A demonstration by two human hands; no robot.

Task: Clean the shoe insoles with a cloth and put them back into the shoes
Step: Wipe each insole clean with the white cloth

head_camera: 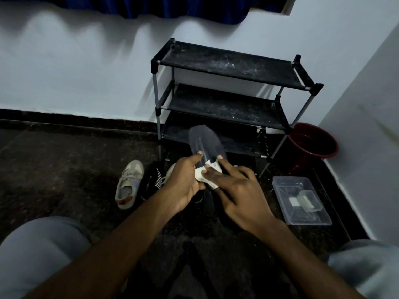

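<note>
A dark insole (206, 141) is held up in front of the body, above the dark speckled floor (64, 169), with its rounded end pointing away toward the shoe rack (226, 87). The insole is gripped along its left edge by the left hand (185, 184), whose thumb is laid on the upper face and whose fingers are curled beneath it. A crumpled white cloth (205, 176) is pressed against the near part of the insole by the right hand (239, 195); the fingers are stretched forward and slightly spread over the cloth, and the thumb tip is seen at the right edge of the insole. The cloth is partly covered by both hands, so its full shape cannot be made out. Below the hands, a dark shoe (208, 201) is seen on the floor, mostly hidden. To the left of it, a beige sneaker (128, 184) is lying on the floor with its opening turned upward, and just beside that a black shoe with white stripes (153, 180) is placed. The rack, black and three-tiered with dusty shelves, is set against the pale wall (75, 72). A dark red bucket (313, 141) is placed at the rack's right foot, in the corner. A clear plastic container (300, 199) is set on the floor to the right of the hands, with a smaller clear box inside it. Grey-clad knees are visible at the lower corners.
</note>
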